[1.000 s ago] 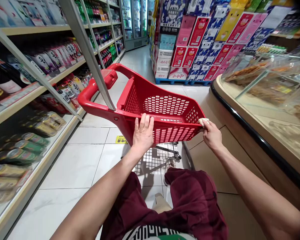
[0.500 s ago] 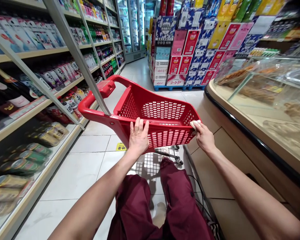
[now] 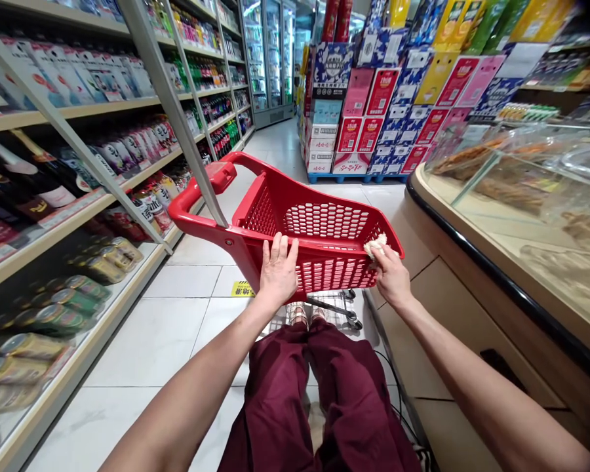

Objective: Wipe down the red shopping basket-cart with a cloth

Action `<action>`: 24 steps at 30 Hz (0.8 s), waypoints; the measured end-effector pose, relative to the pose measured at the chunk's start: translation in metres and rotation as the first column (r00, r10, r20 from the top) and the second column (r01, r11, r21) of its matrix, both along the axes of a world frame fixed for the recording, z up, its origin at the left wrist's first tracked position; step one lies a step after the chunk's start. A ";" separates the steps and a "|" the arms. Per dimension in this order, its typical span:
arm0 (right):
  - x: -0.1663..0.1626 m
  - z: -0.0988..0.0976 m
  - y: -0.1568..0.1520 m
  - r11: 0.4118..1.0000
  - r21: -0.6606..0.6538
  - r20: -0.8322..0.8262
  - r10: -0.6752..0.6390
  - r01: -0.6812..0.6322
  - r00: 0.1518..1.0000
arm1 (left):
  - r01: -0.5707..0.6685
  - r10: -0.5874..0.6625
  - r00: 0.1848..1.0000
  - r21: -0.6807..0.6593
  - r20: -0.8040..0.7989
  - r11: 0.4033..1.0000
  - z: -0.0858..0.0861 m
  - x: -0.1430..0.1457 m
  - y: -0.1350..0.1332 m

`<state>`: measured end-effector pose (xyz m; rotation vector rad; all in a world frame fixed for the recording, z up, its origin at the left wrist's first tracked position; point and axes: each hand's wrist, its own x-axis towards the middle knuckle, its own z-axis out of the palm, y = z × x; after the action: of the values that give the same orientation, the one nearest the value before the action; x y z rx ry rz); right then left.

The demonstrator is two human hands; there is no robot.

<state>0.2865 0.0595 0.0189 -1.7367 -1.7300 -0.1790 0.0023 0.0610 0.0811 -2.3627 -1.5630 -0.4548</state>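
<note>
A red plastic shopping cart basket [image 3: 319, 223] with perforated walls stands in the aisle in front of me, its handle [image 3: 201, 190] at the left. My left hand [image 3: 276, 270] lies on the basket's near rim, fingers together over the edge. My right hand [image 3: 390, 272] is closed on a small whitish cloth [image 3: 375, 245] pressed against the basket's right near corner. My legs in dark red trousers show below the basket.
Shelves of cans and bottles [image 3: 78, 196] line the left side, with slanted grey metal struts [image 3: 177, 118] crossing in front. A glass food counter [image 3: 511, 216] with a black-edged rim runs along the right. Stacked red, pink and blue cartons [image 3: 373, 111] stand ahead on a pallet.
My right hand with the cloth has slid left and up along the basket's corner. The view has shifted slightly; my legs have drawn together under the basket. The left hand stays on the rim.
</note>
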 end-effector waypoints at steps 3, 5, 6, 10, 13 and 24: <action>-0.005 0.001 0.004 0.998 0.018 0.008 0.058 -0.058 0.998 | 0.008 -0.008 1.000 0.005 0.013 1.000 -0.003 0.000 0.003; -0.002 -0.001 0.007 0.997 0.007 0.015 0.075 -0.075 0.997 | 0.017 -0.017 1.000 0.008 0.026 1.000 -0.004 0.000 0.005; 0.001 -0.002 0.008 0.997 0.001 0.015 0.076 -0.076 0.997 | 0.023 -0.023 0.999 0.011 0.031 1.000 -0.005 0.001 0.006; 0.005 -0.007 0.010 0.999 0.007 -0.001 0.049 -0.049 0.999 | 0.040 -0.041 0.998 0.025 0.042 0.999 -0.005 0.001 0.005; 0.011 -0.009 0.011 0.998 0.012 0.014 0.063 -0.064 0.998 | 0.037 -0.038 0.998 0.018 0.042 0.999 -0.004 0.000 0.003; -0.005 -0.006 0.009 0.997 0.051 0.037 0.063 -0.065 0.997 | 0.026 -0.026 0.999 -0.012 0.028 1.000 -0.004 -0.003 0.002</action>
<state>0.2817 0.0685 0.0127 -1.6476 -1.7875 -0.2258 -0.0010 0.0634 0.0769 -2.3989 -1.5533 -0.4868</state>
